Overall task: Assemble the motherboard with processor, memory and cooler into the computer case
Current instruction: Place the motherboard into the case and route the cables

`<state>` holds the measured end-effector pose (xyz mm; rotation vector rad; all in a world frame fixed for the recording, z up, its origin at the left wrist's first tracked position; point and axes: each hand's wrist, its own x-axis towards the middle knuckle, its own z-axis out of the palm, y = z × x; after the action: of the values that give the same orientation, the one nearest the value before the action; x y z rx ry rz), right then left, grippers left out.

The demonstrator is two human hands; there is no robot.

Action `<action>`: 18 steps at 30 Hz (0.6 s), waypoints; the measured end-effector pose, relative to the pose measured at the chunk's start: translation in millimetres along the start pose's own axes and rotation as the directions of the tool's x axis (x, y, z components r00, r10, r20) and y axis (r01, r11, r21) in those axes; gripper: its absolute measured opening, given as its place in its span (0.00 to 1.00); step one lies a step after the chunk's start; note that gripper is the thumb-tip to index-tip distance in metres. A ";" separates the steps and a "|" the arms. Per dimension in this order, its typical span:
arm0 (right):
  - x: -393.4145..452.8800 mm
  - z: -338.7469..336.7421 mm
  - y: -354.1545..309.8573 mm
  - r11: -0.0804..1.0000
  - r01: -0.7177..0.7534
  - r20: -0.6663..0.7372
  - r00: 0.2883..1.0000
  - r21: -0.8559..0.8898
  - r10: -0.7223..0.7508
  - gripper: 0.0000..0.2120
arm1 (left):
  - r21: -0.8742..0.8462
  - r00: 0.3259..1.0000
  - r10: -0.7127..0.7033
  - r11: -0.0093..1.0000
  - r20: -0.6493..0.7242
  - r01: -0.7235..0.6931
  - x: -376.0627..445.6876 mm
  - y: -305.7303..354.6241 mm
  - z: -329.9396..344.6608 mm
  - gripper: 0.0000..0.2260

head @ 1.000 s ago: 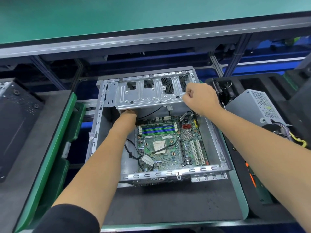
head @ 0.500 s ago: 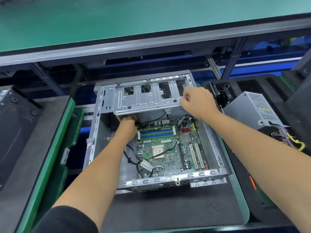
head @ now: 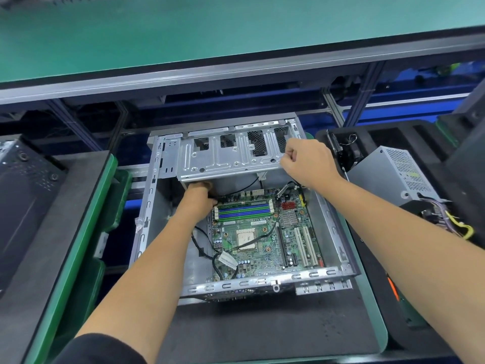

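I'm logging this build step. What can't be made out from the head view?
- Left hand fingers: hidden under the drive cage.
- Right hand: what it pinches is covered by its fingers.
- Motherboard far edge: behind the cage.
- Board labels: too small.

Both hands (head: pixel 305 160) grip the case's (head: pixel 147 219) drive cage (head: pixel 225 158).

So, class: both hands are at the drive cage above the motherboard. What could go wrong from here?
1. The drive cage hangs over the motherboard; if the right hand slips, it may strike the memory.
2. The left hand under the cage could get pinched.
3. Loose black cables crossing the board could get trapped.
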<state>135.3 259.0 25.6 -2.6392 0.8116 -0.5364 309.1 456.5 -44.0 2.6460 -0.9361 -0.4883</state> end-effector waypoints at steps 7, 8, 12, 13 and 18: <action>0.0 0.3 1.1 1.000 0.000 -0.003 1.000 0.005 0.000 0.06 | 0.035 0.999 0.037 0.999 0.016 -0.038 0.2 -2.5 -0.9 0.22; 0.1 0.3 0.9 1.000 0.000 -0.002 1.000 0.005 0.000 0.06 | 0.046 0.999 0.038 0.998 0.021 -0.039 0.4 -3.3 -1.1 0.22; 0.4 0.5 1.5 1.000 -0.003 -0.002 1.000 0.013 0.003 0.06 | 0.103 0.997 0.064 0.992 0.035 -0.067 1.4 -5.8 0.1 0.19; 0.1 0.6 1.5 1.000 -0.003 -0.003 1.000 0.014 0.003 0.06 | 0.120 0.996 0.076 0.989 0.046 -0.081 1.5 -6.0 0.5 0.17; -0.2 0.6 0.9 1.000 -0.003 -0.007 1.000 0.016 0.003 0.06 | 0.154 0.991 0.102 0.981 0.088 -0.115 3.3 -8.5 1.1 0.13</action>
<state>135.0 258.5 24.6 -2.6227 0.8101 -0.5492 315.7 460.5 -48.9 2.7137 -1.1830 -0.5172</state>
